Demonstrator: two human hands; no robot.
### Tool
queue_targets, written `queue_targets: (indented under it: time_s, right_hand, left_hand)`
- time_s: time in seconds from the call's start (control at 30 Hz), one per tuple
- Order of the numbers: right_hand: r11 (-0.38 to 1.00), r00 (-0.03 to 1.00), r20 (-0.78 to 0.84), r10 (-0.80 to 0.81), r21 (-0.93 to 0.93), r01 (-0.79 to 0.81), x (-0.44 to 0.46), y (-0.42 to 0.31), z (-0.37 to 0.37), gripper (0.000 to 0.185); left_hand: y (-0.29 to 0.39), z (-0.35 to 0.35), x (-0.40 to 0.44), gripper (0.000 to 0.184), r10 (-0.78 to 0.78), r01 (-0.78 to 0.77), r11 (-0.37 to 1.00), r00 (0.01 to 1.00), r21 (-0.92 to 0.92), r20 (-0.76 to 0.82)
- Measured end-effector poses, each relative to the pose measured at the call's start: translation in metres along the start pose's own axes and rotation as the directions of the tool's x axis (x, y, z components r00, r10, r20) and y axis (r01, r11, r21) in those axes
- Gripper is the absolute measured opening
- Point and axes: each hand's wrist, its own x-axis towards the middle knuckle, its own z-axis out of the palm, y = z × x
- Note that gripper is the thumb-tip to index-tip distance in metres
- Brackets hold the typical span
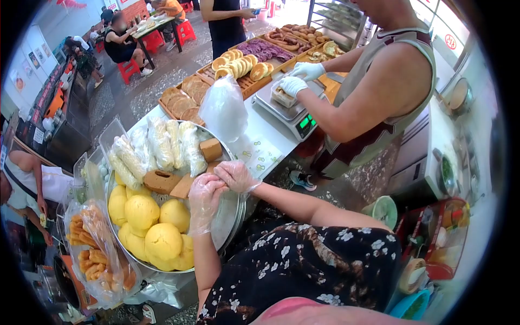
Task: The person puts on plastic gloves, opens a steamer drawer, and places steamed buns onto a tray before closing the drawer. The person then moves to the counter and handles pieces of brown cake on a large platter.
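Note:
Both my hands, in clear plastic gloves, meet above the right side of a round metal tray (pixel 234 221). My left hand (pixel 204 200) has its fingers curled against a piece of brown sponge cake (pixel 183 187). Close beside it, my right hand (pixel 236 176) is closed, fingertips pinched together; what they grip is hidden. Another brown cake block (pixel 210 150) sits behind them, and a longer one (pixel 161 182) lies to the left. Round yellow buns (pixel 163 240) are piled at the front of the tray. Corn cobs in plastic wrap (pixel 158 143) line its back.
A person in white gloves (pixel 307 71) handles a plastic box on a digital scale (pixel 287 114) at right. A plastic bag (pixel 225 111) stands beyond my hands. Trays of flatbreads (pixel 187 97) and other food line the counter. Bagged fried dough sticks (pixel 95 260) are at left.

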Motion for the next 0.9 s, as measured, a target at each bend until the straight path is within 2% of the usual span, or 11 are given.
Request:
queue_targets:
  time_s: [0.33, 0.5, 0.9]
  right_hand:
    - [1.0, 1.0, 0.023, 0.012, 0.008, -0.012, 0.001, -0.001, -0.003, 0.023]
    - [1.0, 1.0, 0.02, 0.004, -0.017, -0.003, 0.001, 0.0, -0.003, 0.022]
    - [0.999, 1.0, 0.015, -0.019, -0.033, 0.02, 0.003, -0.002, -0.002, 0.02]
  left_hand:
    - [0.002, 0.001, 0.0, 0.016, 0.001, -0.001, 1.0, 1.0, -0.004, 0.001]
    - [0.006, 0.003, -0.001, 0.016, -0.117, 0.117, 0.993, 0.993, 0.012, 0.034]
    - [-0.008, -0.011, -0.003, 0.027, -0.164, 0.166, 0.986, 0.983, -0.015, 0.087]
